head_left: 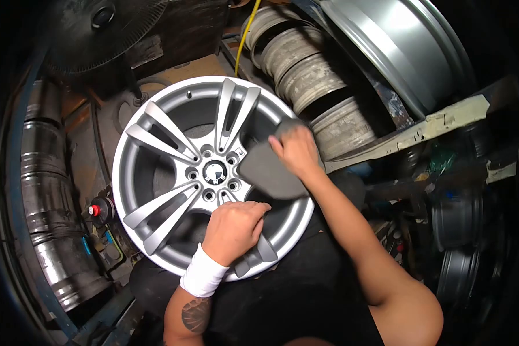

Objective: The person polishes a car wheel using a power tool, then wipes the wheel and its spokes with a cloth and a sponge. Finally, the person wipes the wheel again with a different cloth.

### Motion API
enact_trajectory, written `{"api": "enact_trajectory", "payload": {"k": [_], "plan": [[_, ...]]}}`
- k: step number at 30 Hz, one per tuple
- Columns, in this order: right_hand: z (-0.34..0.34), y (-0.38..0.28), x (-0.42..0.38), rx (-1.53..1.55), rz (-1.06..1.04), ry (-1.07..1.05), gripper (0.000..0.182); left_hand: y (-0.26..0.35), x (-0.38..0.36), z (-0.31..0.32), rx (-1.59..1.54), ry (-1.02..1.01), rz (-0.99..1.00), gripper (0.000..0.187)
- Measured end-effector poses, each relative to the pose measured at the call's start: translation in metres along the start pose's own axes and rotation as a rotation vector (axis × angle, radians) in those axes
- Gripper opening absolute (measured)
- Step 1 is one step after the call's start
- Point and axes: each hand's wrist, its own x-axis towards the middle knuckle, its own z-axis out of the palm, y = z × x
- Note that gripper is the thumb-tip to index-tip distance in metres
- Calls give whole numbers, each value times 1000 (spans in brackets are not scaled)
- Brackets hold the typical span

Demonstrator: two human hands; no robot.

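A silver alloy wheel (215,85) with paired spokes lies face up before me, a round BMW centre cap (215,172) in its hub. My left hand (234,229), with a white band on its wrist, is closed over a lower spoke near the hub. On the wheel's right side, my right hand (299,151) grips a flat, soft-looking grey cloth (273,172). The cloth covers the right-hand spoke and is slightly blurred. Fingers of my right hand are partly hidden by the hand itself and the cloth.
Several worn rims (308,72) are stacked at the upper right, beside a large silver rim (403,49) on a rack. More metal rims (52,216) stand along the left. A fan (102,18) is at the upper left, and a bottle with a red cap (94,210) stands left of the wheel.
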Motion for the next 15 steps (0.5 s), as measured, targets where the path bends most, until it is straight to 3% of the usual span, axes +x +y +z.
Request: {"api": "enact_trajectory", "payload": {"k": [2,7,9,12,15], "plan": [[-28,-15,-20,89,12,-338,78,2,1,-5,-5,-12,-1,21],[-28,-107,6,153,-4,-550,106,5,5,1,-38,-49,41,21],[-8,-128,30,336,251,-481,115,-1,5,0,-27,-14,27,22],[-7,-118,16,358,141,-435,112,-6,2,-9,24,27,-19,22],[-17,-81,-48,88,-379,-120,83,-4,3,-19,57,83,-22,19]]}}
